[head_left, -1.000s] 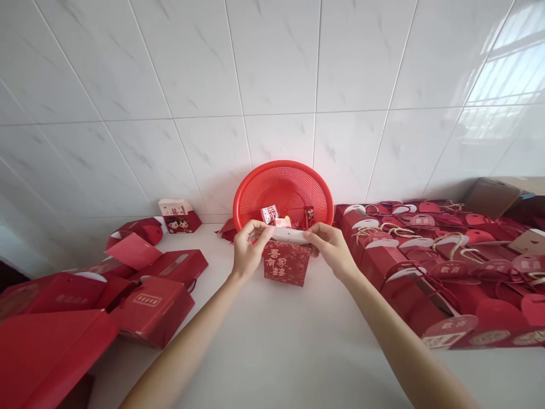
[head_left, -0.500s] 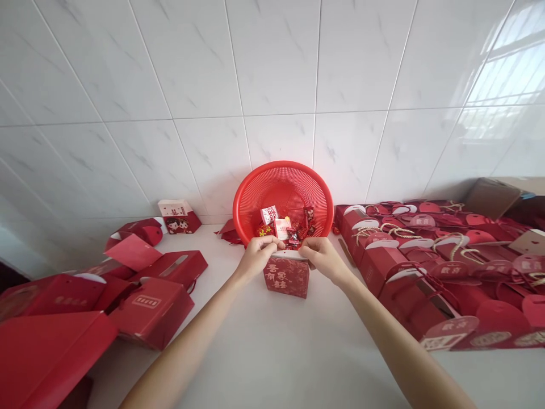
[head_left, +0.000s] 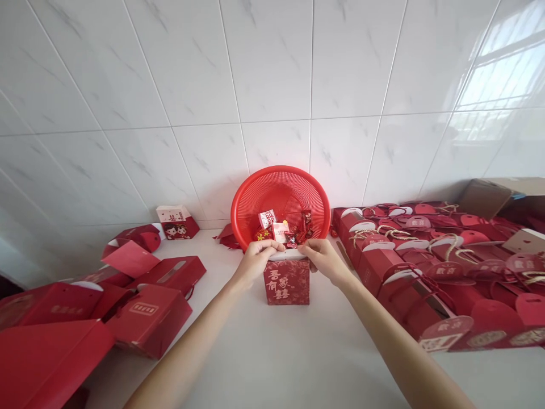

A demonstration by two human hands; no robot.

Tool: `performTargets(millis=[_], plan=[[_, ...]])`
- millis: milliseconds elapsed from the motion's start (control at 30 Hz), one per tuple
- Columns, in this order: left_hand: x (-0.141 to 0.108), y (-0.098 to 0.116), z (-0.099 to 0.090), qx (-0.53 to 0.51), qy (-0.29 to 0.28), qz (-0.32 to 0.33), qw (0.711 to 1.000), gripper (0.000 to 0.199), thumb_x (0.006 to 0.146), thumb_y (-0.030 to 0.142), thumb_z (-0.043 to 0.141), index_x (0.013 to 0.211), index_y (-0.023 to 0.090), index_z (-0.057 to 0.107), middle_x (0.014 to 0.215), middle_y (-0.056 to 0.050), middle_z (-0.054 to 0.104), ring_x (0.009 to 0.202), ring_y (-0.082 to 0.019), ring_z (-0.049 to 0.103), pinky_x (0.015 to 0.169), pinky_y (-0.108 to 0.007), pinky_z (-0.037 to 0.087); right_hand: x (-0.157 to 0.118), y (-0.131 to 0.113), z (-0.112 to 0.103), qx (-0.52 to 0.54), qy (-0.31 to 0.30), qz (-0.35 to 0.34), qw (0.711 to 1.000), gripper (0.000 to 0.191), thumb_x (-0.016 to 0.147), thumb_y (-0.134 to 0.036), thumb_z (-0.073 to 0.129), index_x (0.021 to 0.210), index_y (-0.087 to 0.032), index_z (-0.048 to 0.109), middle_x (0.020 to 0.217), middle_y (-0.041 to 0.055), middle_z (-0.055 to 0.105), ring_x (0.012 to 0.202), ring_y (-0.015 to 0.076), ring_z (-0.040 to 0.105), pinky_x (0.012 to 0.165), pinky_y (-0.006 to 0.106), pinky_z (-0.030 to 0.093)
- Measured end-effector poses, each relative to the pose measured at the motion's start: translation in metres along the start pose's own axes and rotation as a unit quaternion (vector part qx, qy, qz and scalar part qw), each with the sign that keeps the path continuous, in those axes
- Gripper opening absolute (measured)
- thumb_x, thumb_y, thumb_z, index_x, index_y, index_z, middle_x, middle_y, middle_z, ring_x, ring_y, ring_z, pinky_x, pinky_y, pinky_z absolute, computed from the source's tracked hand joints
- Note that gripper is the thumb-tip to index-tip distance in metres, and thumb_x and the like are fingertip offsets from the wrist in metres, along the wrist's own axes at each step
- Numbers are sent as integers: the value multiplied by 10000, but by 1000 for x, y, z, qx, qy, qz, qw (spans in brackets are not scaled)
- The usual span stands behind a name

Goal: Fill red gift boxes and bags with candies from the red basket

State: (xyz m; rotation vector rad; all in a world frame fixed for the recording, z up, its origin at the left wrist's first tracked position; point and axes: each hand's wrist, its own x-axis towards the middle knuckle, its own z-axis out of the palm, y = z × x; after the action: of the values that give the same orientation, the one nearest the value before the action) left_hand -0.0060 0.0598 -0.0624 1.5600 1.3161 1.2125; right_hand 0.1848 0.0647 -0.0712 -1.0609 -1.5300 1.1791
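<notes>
A small dark red gift box (head_left: pixel 288 284) with pale printed characters stands upright on the white table in front of me. My left hand (head_left: pixel 258 258) pinches the top left of its white-edged flap, fingers closed. At the top right corner, my right hand (head_left: pixel 321 258) grips the same flap between thumb and fingers. Right behind the box, a red plastic basket (head_left: pixel 281 173) leans tilted against the wall. Inside it lie wrapped sweets (head_left: pixel 305 221) and small printed packets (head_left: pixel 267 218). The hands partly cover the basket's front rim.
On the left, several red boxes (head_left: pixel 149 318) lie in a loose pile, with a small box with cartoon figures (head_left: pixel 176 222) behind them. Rows of red gift boxes (head_left: pixel 426 284) with rope handles fill the right side. A brown carton (head_left: pixel 489 196) sits at the far right, against the tiled wall (head_left: pixel 204 74).
The gift box has turned and straightened so that its printed front now faces me squarely. Both hands keep their hold on its top. The view has shifted slightly.
</notes>
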Motion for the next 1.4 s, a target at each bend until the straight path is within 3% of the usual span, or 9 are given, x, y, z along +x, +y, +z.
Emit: performTargets(millis=[167, 400, 633, 800, 1000, 1133, 1400], plan=[[0, 1, 0, -12, -11, -33, 999, 212, 628, 328, 571, 659, 219, 751, 872, -56, 781, 1013, -290, 688, 932, -371, 505, 2, 4, 1, 5, 1, 17, 1000, 321, 717, -446, 597, 570, -226, 415, 507, -71, 380, 460, 86, 387, 429, 229, 314], [3, -1, -3, 10, -34, -25, 999, 237, 656, 352, 557, 704, 212, 741, 849, -53, 761, 940, -277, 678, 847, -355, 501, 4, 10, 3, 7, 0, 32, 999, 431, 791, -558, 581, 582, -230, 395, 482, -68, 375, 452, 87, 378, 436, 236, 292], [4, 5, -13, -48, -44, -20, 998, 250, 663, 406, 650, 743, 193, 751, 888, -66, 753, 908, -259, 654, 798, -328, 476, 9, 19, 2, 41, 94, 19, 995, 471, 801, -645, 545, 628, -211, 488, 469, -61, 404, 426, 94, 393, 459, 246, 297], [14, 9, -21, -130, -33, -53, 990, 384, 640, 500, 727, 836, 170, 752, 953, -88, 763, 881, -257, 666, 716, -306, 477, 15, 47, 6, 77, 98, 51, 991, 440, 717, -633, 585, 627, -213, 488, 495, -53, 434, 412, 92, 381, 437, 250, 273], [15, -6, -3, -128, -19, -85, 988, 374, 579, 479, 732, 785, 169, 766, 887, -72, 766, 836, -243, 663, 678, -279, 457, 12, 92, 29, 72, 79, 49, 993, 467, 687, -655, 534, 572, -207, 474, 532, -8, 498, 564, 139, 443, 528, 268, 352], [6, -8, -9, -89, -88, -112, 986, 376, 627, 462, 696, 845, 170, 790, 954, -70, 775, 880, -251, 669, 688, -277, 468, 6, 106, 40, 61, 56, 34, 996, 454, 742, -626, 487, 590, -198, 486, 587, 7, 528, 640, 159, 459, 569, 271, 353], [1, 7, -62, 31, -240, -112, 964, 352, 746, 422, 697, 1006, 214, 807, 1119, -43, 777, 1052, -269, 672, 840, -289, 510, -6, 106, 60, 17, -35, -1, 999, 415, 817, -548, 503, 597, -203, 440, 587, -27, 433, 626, 128, 371, 570, 251, 285]])
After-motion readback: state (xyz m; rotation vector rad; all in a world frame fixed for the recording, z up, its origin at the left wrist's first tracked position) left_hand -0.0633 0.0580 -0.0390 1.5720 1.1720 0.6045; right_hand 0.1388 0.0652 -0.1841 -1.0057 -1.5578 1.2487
